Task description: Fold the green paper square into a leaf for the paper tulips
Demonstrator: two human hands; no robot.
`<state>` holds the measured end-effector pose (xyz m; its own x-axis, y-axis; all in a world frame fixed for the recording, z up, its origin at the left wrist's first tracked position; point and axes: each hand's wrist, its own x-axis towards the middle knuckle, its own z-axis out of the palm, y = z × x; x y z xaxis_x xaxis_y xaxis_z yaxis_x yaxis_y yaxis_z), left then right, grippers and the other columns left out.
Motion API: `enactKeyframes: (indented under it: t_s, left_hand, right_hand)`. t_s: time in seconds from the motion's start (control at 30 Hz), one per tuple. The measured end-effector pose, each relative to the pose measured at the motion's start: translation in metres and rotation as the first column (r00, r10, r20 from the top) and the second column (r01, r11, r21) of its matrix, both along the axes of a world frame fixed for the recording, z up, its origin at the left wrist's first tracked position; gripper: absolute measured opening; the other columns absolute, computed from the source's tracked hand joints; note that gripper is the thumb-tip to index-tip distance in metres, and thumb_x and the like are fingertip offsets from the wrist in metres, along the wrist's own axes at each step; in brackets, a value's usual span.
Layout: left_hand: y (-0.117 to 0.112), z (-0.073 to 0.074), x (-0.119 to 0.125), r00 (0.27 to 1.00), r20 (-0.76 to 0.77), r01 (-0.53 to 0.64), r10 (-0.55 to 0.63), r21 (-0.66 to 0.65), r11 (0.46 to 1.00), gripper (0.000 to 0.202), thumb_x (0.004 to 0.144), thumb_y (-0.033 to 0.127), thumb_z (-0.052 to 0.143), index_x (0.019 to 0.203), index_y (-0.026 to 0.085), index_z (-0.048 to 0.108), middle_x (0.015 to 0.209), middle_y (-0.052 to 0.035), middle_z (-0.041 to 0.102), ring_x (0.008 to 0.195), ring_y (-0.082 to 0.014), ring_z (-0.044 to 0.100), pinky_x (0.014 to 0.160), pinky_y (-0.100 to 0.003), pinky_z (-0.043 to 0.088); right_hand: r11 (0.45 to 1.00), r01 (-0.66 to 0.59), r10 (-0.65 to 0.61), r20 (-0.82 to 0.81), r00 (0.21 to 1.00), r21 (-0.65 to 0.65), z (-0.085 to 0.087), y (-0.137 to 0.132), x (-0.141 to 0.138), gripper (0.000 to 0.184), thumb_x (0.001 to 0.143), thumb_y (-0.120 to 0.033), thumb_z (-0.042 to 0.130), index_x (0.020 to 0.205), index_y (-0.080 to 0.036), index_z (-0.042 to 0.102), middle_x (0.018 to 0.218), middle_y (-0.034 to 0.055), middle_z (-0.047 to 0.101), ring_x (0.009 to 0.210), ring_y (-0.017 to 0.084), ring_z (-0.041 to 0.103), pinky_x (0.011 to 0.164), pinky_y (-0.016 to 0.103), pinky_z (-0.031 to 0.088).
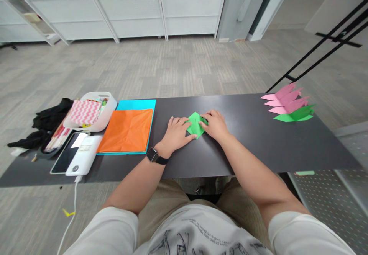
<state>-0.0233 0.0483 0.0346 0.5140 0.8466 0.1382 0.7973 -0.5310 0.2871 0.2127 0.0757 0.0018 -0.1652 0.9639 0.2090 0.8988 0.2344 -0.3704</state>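
A small green folded paper lies on the dark table in front of me. My left hand rests on its left side, fingers curled and pressing the paper down. My right hand covers its right edge, fingertips pinching a fold. A black watch sits on my left wrist.
Orange sheets on a cyan sheet lie to the left. Further left are a white tray with patterned paper, a phone, a white power bank and black cloth. Folded pink and green pieces sit at the far right.
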Motion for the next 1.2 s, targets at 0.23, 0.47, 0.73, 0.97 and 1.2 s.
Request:
enactKeyframes:
  t_s: [0.23, 0.47, 0.73, 0.97, 1.2]
  left_hand:
    - [0.009, 0.001, 0.004, 0.994, 0.042, -0.097, 0.098, -0.017, 0.995, 0.018, 0.108, 0.035, 0.061, 0.113, 0.025, 0.076, 0.121, -0.0074, 0.073, 0.114, -0.028, 0.064, 0.108, -0.048, 0.048]
    - [0.015, -0.008, 0.004, 0.985, 0.042, -0.167, 0.168, -0.018, 0.986, 0.024, 0.105, 0.035, 0.066, 0.127, 0.025, 0.073, 0.13, -0.0096, 0.069, 0.121, -0.0304, 0.061, 0.107, -0.049, 0.048]
    - [0.018, -0.006, 0.009, 0.994, 0.059, -0.088, 0.091, -0.052, 0.995, 0.009, 0.106, 0.028, 0.063, 0.109, 0.025, 0.071, 0.113, -0.0051, 0.076, 0.111, -0.0274, 0.065, 0.105, -0.046, 0.047]
    - [0.021, -0.006, 0.008, 0.998, 0.054, -0.025, 0.028, -0.048, 0.999, 0.018, 0.105, 0.021, 0.064, 0.12, 0.027, 0.072, 0.118, -0.0037, 0.077, 0.112, -0.0264, 0.066, 0.104, -0.044, 0.046]
    - [0.022, -0.005, 0.011, 1.0, 0.03, -0.011, 0.011, -0.006, 1.0, 0.022, 0.107, 0.019, 0.057, 0.119, 0.025, 0.075, 0.117, -0.0062, 0.076, 0.108, -0.0256, 0.066, 0.099, -0.041, 0.049]
  right_hand:
    - [0.994, -0.098, 0.095, -0.072, 0.993, -0.038, 0.006, -0.001, -0.005, 0.021, 0.092, -0.028, 0.076, 0.114, -0.029, 0.08, 0.116, 0.0087, 0.071, 0.113, 0.032, 0.063, 0.099, 0.049, 0.048]
    - [0.989, -0.141, 0.135, -0.101, 0.986, -0.055, 0.007, -0.002, -0.008, 0.008, 0.091, -0.024, 0.075, 0.099, -0.026, 0.073, 0.11, 0.0063, 0.073, 0.109, 0.029, 0.065, 0.096, 0.044, 0.046]
    - [0.975, -0.209, 0.196, -0.151, 0.969, -0.078, 0.01, -0.003, -0.007, 0.035, 0.091, -0.018, 0.072, 0.124, -0.028, 0.07, 0.111, 0.0033, 0.078, 0.108, 0.027, 0.067, 0.098, 0.042, 0.044]
    - [0.973, -0.223, 0.221, -0.03, 0.975, -0.066, 0.014, -0.002, -0.007, 0.013, 0.094, -0.019, 0.069, 0.101, -0.027, 0.077, 0.1, 0.0037, 0.075, 0.099, 0.025, 0.064, 0.089, 0.038, 0.04]
    - [0.975, -0.222, 0.223, 0.026, 0.975, -0.032, 0.016, -0.002, -0.008, 0.016, 0.094, -0.015, 0.067, 0.102, -0.025, 0.077, 0.104, 0.0057, 0.075, 0.101, 0.026, 0.063, 0.088, 0.038, 0.039]
